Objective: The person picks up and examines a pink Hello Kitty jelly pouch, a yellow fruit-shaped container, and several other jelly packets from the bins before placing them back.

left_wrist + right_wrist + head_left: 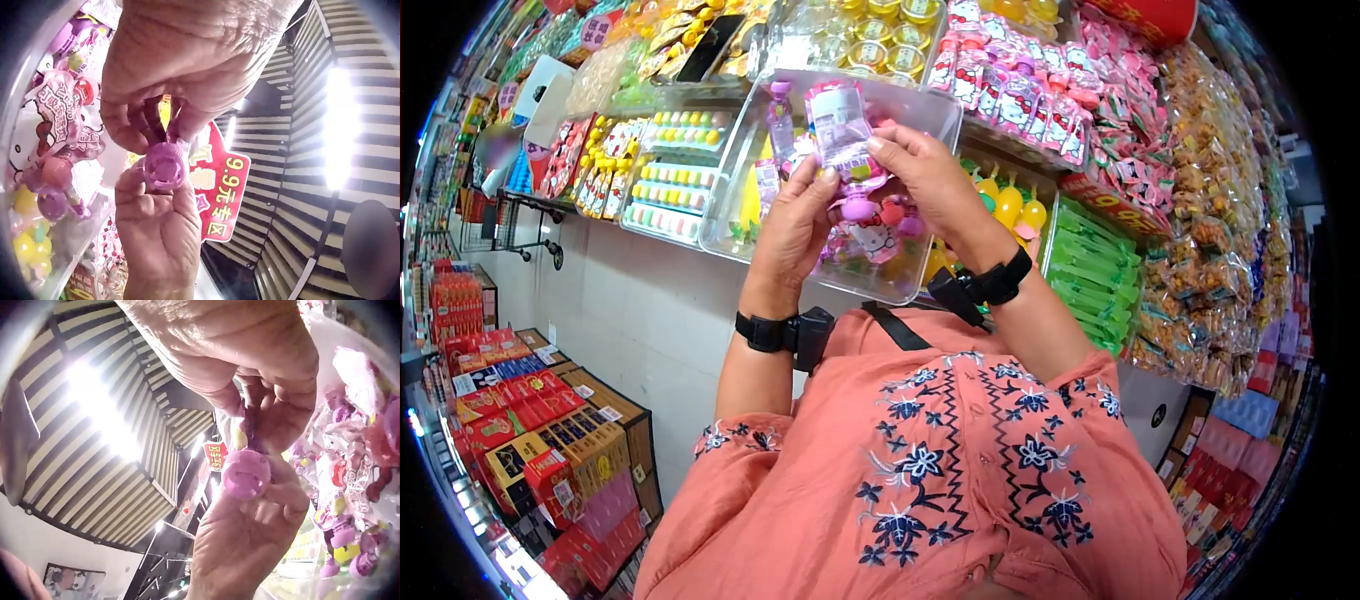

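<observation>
I hold a small clear drink pouch (pixel 840 125) with a round purple cap (pixel 858 207) up in front of a clear plastic bin (pixel 940 110). My left hand (pixel 825 185) pinches it from the left, and my right hand (pixel 890 145) grips its upper right side. The cap (pixel 164 165) points down towards the wrist cameras, with my left hand's fingers (pixel 134 134) pinching the neck above it. From the right wrist, the cap (pixel 245 473) sits between both hands. The bin holds more pouches with cat-face print (pixel 875 240).
Shelves of sweets surround the bin: pink packs (pixel 1040 90), yellow bottle-shaped candies (pixel 1008 200), green packets (pixel 1090 270), snack bags (pixel 1210 250). Trays of coloured candies (pixel 665 175) sit to the left, red boxes (pixel 510 400) low left. A red price sign (pixel 219 194) hangs behind.
</observation>
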Tool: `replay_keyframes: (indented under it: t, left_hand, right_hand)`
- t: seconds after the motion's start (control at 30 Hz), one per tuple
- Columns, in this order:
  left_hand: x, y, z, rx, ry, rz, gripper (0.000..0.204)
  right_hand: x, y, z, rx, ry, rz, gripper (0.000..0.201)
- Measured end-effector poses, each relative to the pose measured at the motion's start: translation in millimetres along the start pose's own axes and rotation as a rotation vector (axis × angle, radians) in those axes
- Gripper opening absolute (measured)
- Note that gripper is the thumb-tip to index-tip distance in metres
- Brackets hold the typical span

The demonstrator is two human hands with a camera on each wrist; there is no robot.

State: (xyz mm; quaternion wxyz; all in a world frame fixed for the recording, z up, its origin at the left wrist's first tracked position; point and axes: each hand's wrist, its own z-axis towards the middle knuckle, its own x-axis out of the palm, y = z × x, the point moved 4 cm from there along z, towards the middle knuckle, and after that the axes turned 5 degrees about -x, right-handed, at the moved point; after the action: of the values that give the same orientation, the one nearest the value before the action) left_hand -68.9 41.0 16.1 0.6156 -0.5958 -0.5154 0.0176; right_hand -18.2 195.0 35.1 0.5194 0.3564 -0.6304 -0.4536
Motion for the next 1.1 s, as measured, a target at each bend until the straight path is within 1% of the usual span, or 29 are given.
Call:
replay_keyframes:
  t: [0.07,0.13,0.2,0.23,0.27,0.33,0.37,0.47,0.53,0.63,0.73,0.83,0.93,0.97,1.07,1.1]
  left_hand:
    - [3.2,3.2,-0.1,-0.024,0.032,0.029,0.030]
    - [12.1,-6.0,-1.4,-0.030,-0.022,0.013,0.029]
    - [14.7,-12.0,6.7,-0.011,-0.081,0.027,0.030]
    - [4.6,-15.6,12.6,0.078,-0.043,0.057,0.026]
    - [-4.2,-16.2,17.1,0.097,-0.080,0.099,0.025]
    - [-4.5,-21.9,19.8,0.129,-0.152,0.184,0.025]
    - [-2.2,-23.5,19.2,0.126,-0.205,0.211,0.025]
    - [-4.7,-23.6,19.6,0.131,-0.217,0.303,0.025]
    - [-4.7,-22.3,19.3,0.129,-0.233,0.294,0.024]
    - [-4.6,-21.6,17.1,0.134,-0.246,0.275,0.020]
    - [-6.6,-21.1,16.3,0.129,-0.259,0.266,0.018]
    - [-3.7,-22.4,15.7,0.146,-0.301,0.269,0.022]
    - [1.0,-23.7,13.1,0.165,-0.317,0.272,0.024]
    - [1.1,-24.0,12.1,0.170,-0.317,0.272,0.024]
    - [-2.6,-23.2,20.9,0.166,-0.225,0.142,0.024]
    - [-2.6,-26.1,21.4,0.171,-0.172,0.141,0.031]
  right_hand:
    - [-8.7,-1.6,-1.0,0.005,-0.012,-0.048,0.025]
    - [-15.6,1.6,-5.3,-0.007,-0.005,-0.149,0.024]
    - [-16.2,1.7,-11.0,0.053,0.012,-0.075,0.023]
    - [-15.6,1.1,-13.5,0.084,0.023,-0.038,0.023]
    - [-16.0,0.6,-14.4,0.083,0.030,-0.043,0.023]
    - [-18.1,-1.2,-16.4,0.083,0.038,-0.053,0.023]
    - [-18.5,0.4,-18.6,0.092,0.033,-0.069,0.023]
    - [-17.5,9.5,-22.3,0.107,0.026,-0.110,0.023]
    - [-18.6,11.4,-23.6,0.113,0.028,-0.132,0.024]
    - [-25.5,2.7,-19.8,0.113,0.039,-0.251,0.028]
    - [-33.6,-6.0,-12.9,0.075,0.047,-0.415,0.029]
    - [-25.8,-6.2,-11.8,0.123,0.021,-0.032,0.025]
    - [-12.8,9.0,-14.1,0.100,-0.006,0.256,0.026]
    - [-15.3,5.9,-11.9,0.089,0.022,0.307,0.028]
    - [-19.2,7.9,-8.6,0.111,0.065,0.321,0.029]
    - [-18.6,12.3,-8.3,0.099,0.086,0.352,0.028]
